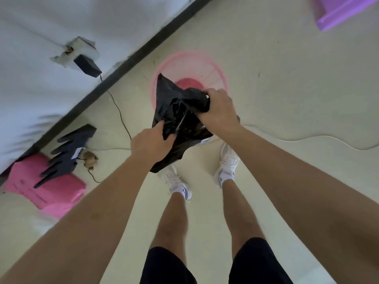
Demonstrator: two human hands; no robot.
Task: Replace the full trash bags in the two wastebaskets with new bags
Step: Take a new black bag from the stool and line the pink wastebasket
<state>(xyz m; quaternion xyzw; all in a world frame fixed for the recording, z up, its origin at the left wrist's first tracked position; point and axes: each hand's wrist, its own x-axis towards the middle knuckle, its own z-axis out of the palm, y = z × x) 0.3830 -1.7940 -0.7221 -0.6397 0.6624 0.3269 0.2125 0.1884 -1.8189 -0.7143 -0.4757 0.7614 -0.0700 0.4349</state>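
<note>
The white wall fills the upper left of the frame, blurred. At upper centre stands the pink wastebasket. Its near side is hidden behind the black bag you hold at frame centre. A pink packet lies at lower left, partly under a dark smeared object too blurred to identify. A purple thing is cut off at the upper right corner. Your left hand pinches the bag's lower fold. Your right hand grips its bunched top, fingertips buried in plastic.

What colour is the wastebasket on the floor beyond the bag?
Pink, seen in the head view: the wastebasket has a pale pink slatted wall and a deeper pink bottom.
</note>
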